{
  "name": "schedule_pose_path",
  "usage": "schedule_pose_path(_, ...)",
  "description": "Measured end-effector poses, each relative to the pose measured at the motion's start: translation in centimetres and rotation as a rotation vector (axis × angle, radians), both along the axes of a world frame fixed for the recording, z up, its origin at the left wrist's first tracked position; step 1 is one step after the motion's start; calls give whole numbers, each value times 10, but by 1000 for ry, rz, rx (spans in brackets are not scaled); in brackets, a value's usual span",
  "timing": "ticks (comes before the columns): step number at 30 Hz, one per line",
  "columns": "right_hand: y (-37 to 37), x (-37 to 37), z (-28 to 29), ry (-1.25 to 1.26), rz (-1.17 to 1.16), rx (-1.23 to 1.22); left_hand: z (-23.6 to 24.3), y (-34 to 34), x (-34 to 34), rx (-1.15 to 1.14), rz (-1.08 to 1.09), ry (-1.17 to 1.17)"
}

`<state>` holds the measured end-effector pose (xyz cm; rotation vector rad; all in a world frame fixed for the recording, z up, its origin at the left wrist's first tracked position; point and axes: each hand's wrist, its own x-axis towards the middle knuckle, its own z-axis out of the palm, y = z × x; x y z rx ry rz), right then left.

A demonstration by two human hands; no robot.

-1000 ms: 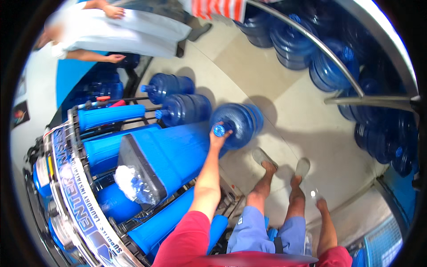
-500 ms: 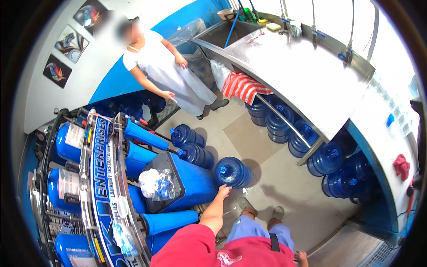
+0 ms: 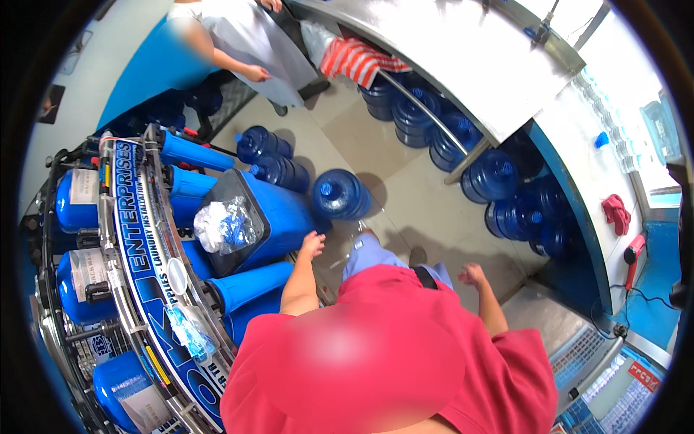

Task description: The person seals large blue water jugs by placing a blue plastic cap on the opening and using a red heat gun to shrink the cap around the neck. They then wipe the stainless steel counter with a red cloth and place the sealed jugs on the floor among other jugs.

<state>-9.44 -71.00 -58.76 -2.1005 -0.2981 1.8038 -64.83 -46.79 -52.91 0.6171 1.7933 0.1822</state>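
Observation:
My left hand [image 3: 313, 244] hangs beside the blue bin [image 3: 278, 217], fingers loosely bent and apart, with nothing in it. A blue water jug [image 3: 340, 194] stands on the floor just beyond that hand, its cap toward me, and I am not touching it. Out to my right, my right hand [image 3: 472, 275] is held away from my body over the floor, fingers loosely spread and empty. Two more blue jugs, a nearer jug [image 3: 280, 172] and a farther jug [image 3: 254, 144], are on the floor behind the bin.
A filter rack [image 3: 119, 217] with blue housings lines the left. Jugs [image 3: 490, 176] are crowded under the steel counter [image 3: 463, 65] and the curved counter on the right. Another person [image 3: 246, 50] in a pale apron stands at the far left. A red cloth [image 3: 616, 214] lies on the right counter.
My left hand has left the water jug's cap end and drawn back toward me. My right hand has swung outward and up. The view has shifted, with the far person now partly out of frame.

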Motion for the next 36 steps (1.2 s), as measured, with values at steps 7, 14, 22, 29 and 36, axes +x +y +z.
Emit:
schedule_pose_path(7, 96, -7, 33, -80, 218, -27, -25, 73, -3, -84, -127, -68)
schedule_pose_path(14, 178, -74, 77, 6, 316, -31, -120, 168, 1, 129, -12, 139)
schedule_pose_path(22, 329, -176, -128, 134, 328, -47, -177, 144, 34, 864, 296, -313)
schedule_pose_path(29, 547, -329, -285, 20, 691, 711, -249, 167, 30, 957, -169, 153)
schedule_pose_path(36, 546, -378, -270, -8, 932, 813, -267, 147, 74, 1134, 432, 191)
